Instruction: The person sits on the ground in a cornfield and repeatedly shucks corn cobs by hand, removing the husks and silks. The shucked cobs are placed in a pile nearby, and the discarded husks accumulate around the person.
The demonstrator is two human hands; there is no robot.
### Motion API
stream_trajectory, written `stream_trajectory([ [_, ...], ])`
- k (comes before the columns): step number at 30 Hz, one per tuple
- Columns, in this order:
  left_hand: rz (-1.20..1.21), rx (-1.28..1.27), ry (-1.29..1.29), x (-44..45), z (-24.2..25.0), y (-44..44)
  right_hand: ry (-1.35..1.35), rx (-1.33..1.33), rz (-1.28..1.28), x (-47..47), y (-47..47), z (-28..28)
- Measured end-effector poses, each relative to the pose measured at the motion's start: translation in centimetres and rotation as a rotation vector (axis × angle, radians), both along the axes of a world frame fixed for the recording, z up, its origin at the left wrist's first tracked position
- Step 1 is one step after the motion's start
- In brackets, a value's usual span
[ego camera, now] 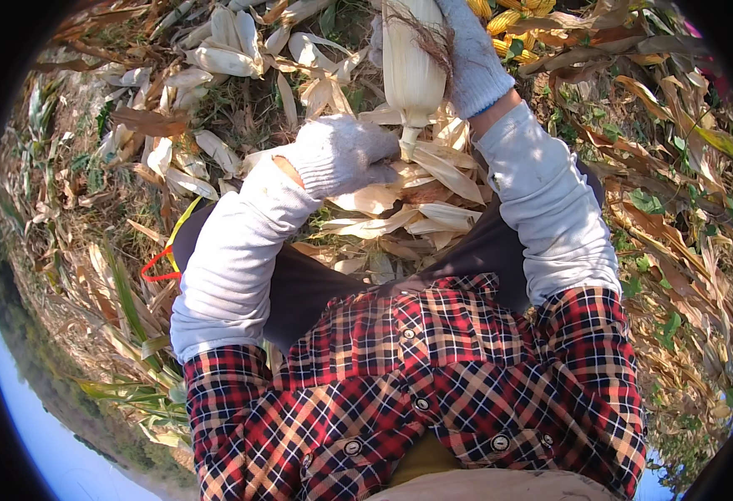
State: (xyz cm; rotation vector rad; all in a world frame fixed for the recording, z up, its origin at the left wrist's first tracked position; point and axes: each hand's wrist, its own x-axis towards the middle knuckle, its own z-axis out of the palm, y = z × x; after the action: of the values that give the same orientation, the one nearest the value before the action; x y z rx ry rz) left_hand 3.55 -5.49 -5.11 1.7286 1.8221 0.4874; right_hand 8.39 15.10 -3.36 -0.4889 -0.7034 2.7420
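An ear of corn in its pale husk (415, 69) stands with its stalk end towards me, dark dry silk lying across it. My right hand (476, 59), in a whitish knitted glove, grips it from the right; gloved fingertips show at its left edge. My left hand (350, 153), gloved likewise, is beside the stalk end with its fingers curled; whether it holds anything between them cannot be made out. Loose stripped husks (435, 216) lie on the ground below the ear, between my knees.
Husked yellow ears (516, 28) lie at the upper right. Several ears still in husk (225, 56) are heaped at the upper left. Dry corn stalks and leaves (673, 232) cover the ground on the right. A red and yellow strap (169, 263) is beside my left knee.
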Motion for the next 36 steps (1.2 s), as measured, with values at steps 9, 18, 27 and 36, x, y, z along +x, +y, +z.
stream_trajectory([
  [9, 0.578, 0.281, -0.457, -3.6, -0.5, 0.9, 0.165, 0.198, 0.027, 0.5, -0.2, 0.3],
  [18, 0.748, 0.305, -1.405, -1.7, 1.1, 1.5, -0.218, 0.791, 0.023, 0.1, -1.1, -0.4],
  [27, 0.927, 0.46, -0.267, -5.1, 1.5, 1.2, -0.225, 0.72, 0.173, 0.4, -0.8, 0.4],
  [36, 0.74, 0.587, 0.043, -3.9, 1.4, 1.5, -0.145, 0.317, 0.206, 0.4, -3.6, -0.7],
])
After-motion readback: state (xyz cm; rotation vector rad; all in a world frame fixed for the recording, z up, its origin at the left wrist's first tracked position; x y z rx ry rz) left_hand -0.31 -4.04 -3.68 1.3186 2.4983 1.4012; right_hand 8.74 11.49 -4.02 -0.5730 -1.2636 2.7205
